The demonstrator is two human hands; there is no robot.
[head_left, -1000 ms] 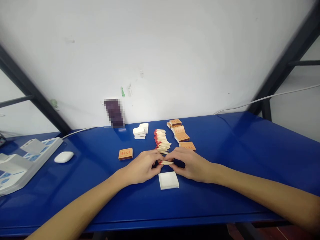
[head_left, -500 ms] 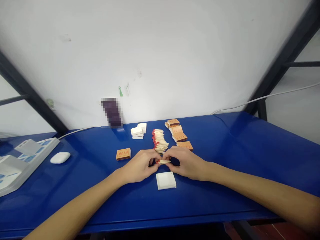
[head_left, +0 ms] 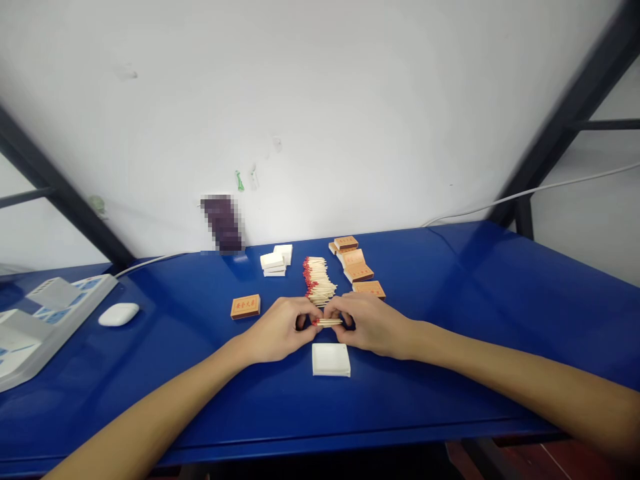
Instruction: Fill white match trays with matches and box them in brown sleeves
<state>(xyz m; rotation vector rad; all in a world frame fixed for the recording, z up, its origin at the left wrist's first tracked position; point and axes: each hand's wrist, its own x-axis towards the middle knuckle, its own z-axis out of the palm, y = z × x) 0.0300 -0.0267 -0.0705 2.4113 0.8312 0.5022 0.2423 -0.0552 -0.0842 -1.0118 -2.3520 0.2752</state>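
Matches point(head_left: 329, 323) are lying bundled between the fingers, the left hand point(head_left: 281, 330) pinching the red heads, the right hand point(head_left: 373, 325) the bare ends. I'm judging this to be the evening-up step; the next move is likely calling for a level, steady pinch. A white tray point(head_left: 331, 360) is sitting just nearer, a match pile point(head_left: 319, 280) beyond, orange matchboxes point(head_left: 360, 272) to its right.

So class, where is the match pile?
In the head view, the match pile lies centrally, with white boxes to its left and orange matchboxes to its right.
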